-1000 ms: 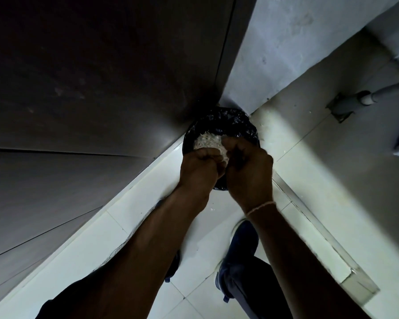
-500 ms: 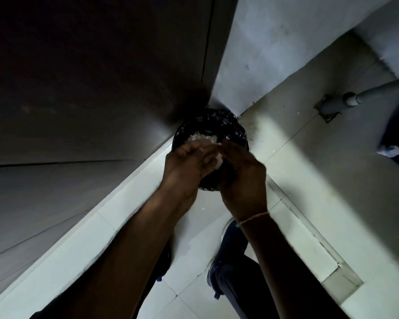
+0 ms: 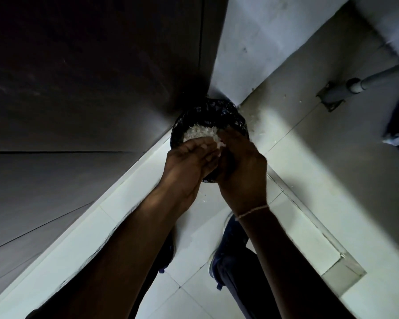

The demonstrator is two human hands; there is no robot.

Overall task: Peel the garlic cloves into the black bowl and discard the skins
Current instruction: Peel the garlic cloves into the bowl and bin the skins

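Observation:
A bin lined with a black bag point(image 3: 219, 109) stands on the floor in the corner below me. A pale heap of garlic skins point(image 3: 198, 132) lies inside it. My left hand point(image 3: 189, 163) and my right hand point(image 3: 243, 168) meet just above the bin's near rim. The left fingers are stretched out flat against the right hand, and a few white flakes cling at the fingertips. The right fingers reach forward over the bag, partly hidden by the hand's back. No black bowl or garlic cloves are in view.
A dark cabinet face point(image 3: 90, 77) fills the left and a grey wall point(image 3: 274, 42) rises behind the bin. Loose skin flakes point(image 3: 255, 116) lie on the floor right of the bin. A grey pipe with bracket point(image 3: 342, 89) sits far right. My blue shoes point(image 3: 230, 249) stand on pale tiles.
Both hands have gone from curled fists over the bin to flatter, straighter fingers pressed together. The view has drifted slightly, and more of the skin heap shows.

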